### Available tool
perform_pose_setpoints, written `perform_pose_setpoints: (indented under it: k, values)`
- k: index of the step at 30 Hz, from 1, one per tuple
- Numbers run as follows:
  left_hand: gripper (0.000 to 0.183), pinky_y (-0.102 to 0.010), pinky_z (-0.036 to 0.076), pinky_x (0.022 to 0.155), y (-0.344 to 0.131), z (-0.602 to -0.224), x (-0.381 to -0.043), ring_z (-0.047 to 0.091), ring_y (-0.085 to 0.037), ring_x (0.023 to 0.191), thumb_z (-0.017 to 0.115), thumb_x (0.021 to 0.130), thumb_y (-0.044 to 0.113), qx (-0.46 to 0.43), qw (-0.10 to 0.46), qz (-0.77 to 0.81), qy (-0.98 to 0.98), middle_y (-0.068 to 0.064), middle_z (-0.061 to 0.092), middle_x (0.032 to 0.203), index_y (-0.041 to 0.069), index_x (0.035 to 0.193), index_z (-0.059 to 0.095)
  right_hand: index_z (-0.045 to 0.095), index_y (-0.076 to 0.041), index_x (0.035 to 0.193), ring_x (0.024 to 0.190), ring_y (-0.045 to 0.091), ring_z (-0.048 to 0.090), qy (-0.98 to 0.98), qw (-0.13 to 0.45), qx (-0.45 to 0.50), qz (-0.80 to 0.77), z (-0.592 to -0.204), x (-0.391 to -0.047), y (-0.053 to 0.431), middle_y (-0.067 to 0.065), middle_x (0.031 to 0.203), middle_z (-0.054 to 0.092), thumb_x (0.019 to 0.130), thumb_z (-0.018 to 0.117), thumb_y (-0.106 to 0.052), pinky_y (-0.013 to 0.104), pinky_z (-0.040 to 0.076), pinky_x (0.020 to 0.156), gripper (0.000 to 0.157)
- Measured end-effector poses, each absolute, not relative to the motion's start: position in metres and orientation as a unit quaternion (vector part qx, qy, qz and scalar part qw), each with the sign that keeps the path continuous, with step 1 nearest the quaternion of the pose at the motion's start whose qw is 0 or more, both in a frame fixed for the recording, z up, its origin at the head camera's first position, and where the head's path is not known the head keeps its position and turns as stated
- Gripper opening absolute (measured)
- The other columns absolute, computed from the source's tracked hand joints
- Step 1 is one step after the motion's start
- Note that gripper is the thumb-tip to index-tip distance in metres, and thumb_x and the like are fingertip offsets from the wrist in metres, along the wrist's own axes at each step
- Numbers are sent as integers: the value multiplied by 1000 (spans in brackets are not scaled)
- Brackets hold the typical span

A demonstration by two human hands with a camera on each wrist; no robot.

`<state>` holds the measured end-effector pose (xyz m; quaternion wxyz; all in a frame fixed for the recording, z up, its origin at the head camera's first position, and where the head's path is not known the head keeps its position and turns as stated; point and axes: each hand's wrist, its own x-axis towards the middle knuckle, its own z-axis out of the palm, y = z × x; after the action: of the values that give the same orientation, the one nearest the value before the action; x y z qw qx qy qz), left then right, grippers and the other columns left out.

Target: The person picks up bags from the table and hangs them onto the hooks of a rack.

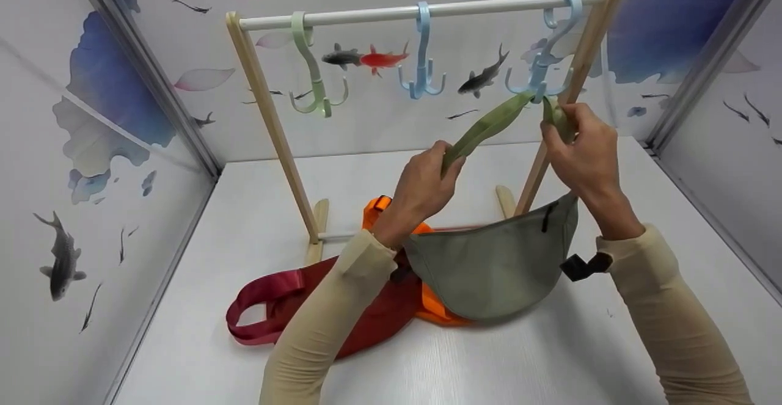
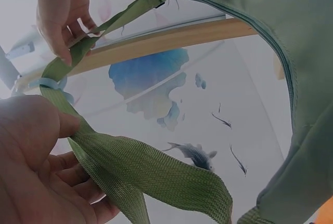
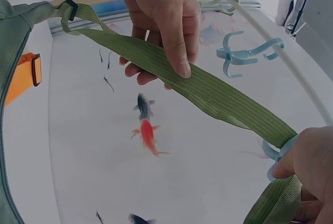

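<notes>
Left hand [image 1: 424, 184] and right hand [image 1: 588, 153] both pinch the green strap [image 1: 490, 125], slanting up to the blue hook [image 1: 539, 72], upper right of frame; right's nearer!

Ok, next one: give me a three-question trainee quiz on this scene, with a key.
1. True or false: the left hand and right hand both hold the green strap.
2. In the head view, the strap touches: A, the pale green hook; B, the middle blue hook; C, the right-end blue hook.
3. How many hooks hang from the white rail?

Key: 1 true; 2 C; 3 three.
</notes>
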<state>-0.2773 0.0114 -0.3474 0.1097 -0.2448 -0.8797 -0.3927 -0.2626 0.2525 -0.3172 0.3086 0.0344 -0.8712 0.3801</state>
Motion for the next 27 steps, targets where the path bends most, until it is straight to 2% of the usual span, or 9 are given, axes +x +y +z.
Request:
perform_pose_setpoints:
  k: [11,19,22,27]
  values:
    - [31,-25,48,67,6,-353,-277,57,-17,73,53,103,32,-245,116,-389,-880,-7,61,89,4,116,58,60,4,124,92,24,54,-869,313,36,381,-317,-261,251,20,106,63,97,58,-22,28,37,76,38]
    - [31,-27,49,69,0,-357,-277,56,-19,75,56,101,30,-249,131,-374,-884,-9,62,91,2,114,59,58,7,127,104,33,54,-867,322,38,380,-317,-260,251,25,114,59,96,59,-20,35,37,82,41]
    - [31,-29,50,71,-4,-358,-277,57,-19,76,57,101,31,-246,129,-370,-887,-9,62,91,3,113,59,57,7,128,106,34,53,-866,324,36,380,-317,-259,251,25,116,57,96,59,-20,37,36,82,42]
    - [33,-31,53,78,-10,-360,-275,59,-20,82,59,100,32,-243,122,-368,-889,-10,64,98,3,115,59,58,6,127,109,35,49,-862,332,29,382,-315,-256,250,25,119,54,95,61,-19,46,38,90,41]
